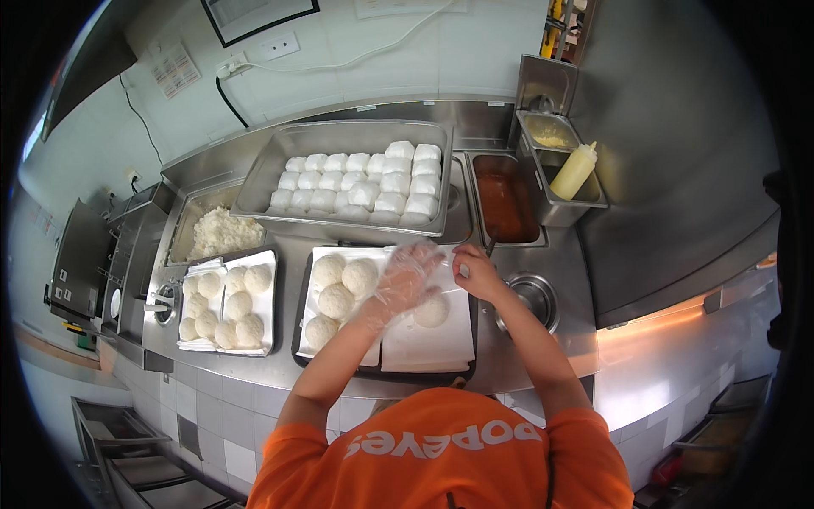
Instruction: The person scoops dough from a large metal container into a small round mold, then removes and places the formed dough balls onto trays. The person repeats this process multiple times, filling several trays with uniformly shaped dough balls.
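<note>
My left hand (pixel 410 272), in a clear plastic glove, is over the middle of a paper-lined tray (pixel 472 362), its fingers apart and nothing visible in it. My right hand (pixel 477 272) looks bare and sits just right of it, fingers bent; whether it pinches thin plastic, I cannot tell. Several white, grainy balls (pixel 336 301), apparently rice, lie on the tray's left half. A single ball (pixel 431 310) rests on the paper on the right, below my left hand. A smaller lined tray (pixel 275 305) at the left carries several more such balls.
Behind the trays, a deep steel pan (pixel 261 167) holds many wrapped white portions. A pan of loose white rice (pixel 226 233) is at the left. To the right are a pan of red-brown sauce (pixel 505 200), a yellowish squeeze bottle (pixel 573 172) and a round steel container (pixel 533 302).
</note>
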A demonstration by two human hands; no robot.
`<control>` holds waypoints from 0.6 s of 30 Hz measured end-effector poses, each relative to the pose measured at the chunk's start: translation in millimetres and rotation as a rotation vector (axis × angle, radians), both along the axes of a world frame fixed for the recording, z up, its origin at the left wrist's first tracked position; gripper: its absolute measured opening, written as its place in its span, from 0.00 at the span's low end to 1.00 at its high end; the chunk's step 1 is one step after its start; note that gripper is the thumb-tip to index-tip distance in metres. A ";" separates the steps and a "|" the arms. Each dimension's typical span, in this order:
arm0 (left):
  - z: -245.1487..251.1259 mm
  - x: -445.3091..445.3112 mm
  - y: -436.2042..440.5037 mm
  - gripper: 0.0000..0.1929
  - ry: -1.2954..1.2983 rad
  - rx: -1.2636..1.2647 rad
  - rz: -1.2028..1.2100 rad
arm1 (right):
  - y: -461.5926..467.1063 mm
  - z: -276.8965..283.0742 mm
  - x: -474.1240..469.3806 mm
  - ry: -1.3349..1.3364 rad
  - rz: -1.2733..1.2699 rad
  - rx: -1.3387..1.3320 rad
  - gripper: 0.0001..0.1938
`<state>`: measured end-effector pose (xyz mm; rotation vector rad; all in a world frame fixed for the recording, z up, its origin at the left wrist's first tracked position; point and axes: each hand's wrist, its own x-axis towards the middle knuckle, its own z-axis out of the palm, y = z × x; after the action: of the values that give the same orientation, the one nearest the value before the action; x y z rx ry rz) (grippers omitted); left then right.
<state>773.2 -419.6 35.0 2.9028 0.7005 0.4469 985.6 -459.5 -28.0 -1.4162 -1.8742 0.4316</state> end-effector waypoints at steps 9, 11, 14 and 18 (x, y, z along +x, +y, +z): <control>-0.4 -1.7 1.1 0.19 0.110 0.088 0.084 | -37.0 10.8 3.0 0.399 0.010 -0.166 0.22; -5.0 -11.4 -19.3 0.17 0.098 0.112 0.032 | -56.0 4.7 2.0 0.416 -0.051 -0.231 0.29; -14.0 -19.9 -46.6 0.19 0.192 0.176 0.006 | -70.4 -7.4 1.5 0.222 -0.104 -0.509 0.37; -24.5 -23.5 -68.6 0.21 0.182 0.159 0.054 | -66.9 -25.4 -7.7 0.141 -0.240 -0.165 0.36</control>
<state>749.7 -488.2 10.5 3.1101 0.8054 0.2561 977.9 -526.4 -53.5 -1.6526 -1.5631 0.5607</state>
